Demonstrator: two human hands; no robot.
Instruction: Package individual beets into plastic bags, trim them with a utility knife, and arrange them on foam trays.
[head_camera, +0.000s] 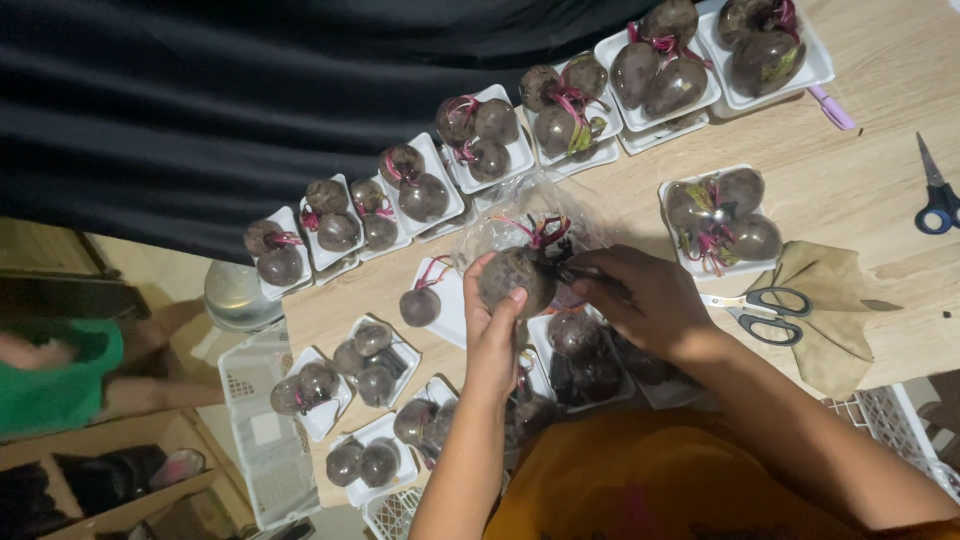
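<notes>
Orange cloth on the person's lap fills the bottom edge, and both forearms reach up from it to the table. Left hand (492, 320) curls around a dark beetroot (517, 280), fingers clasped on its near side, holding it above the white foam trays. Right hand (645, 295) pinches at the beetroot's stem end, fingers closed, though whether they grip a small tool or only the stalk cannot be told. A clear plastic bag (520, 210) bulges just behind the beetroot. Keeping the root steady in the cupped palm while the other fingers work close to the crown seems the sound way to handle it.

Pale wooden tabletop (860, 180) carries rows of trays with beetroots, grey-handled scissors (765, 312) on a tan cloth (835, 310), and blue-handled scissors (938, 195) at the right edge. Black fabric hangs behind; white plastic crates stand below.
</notes>
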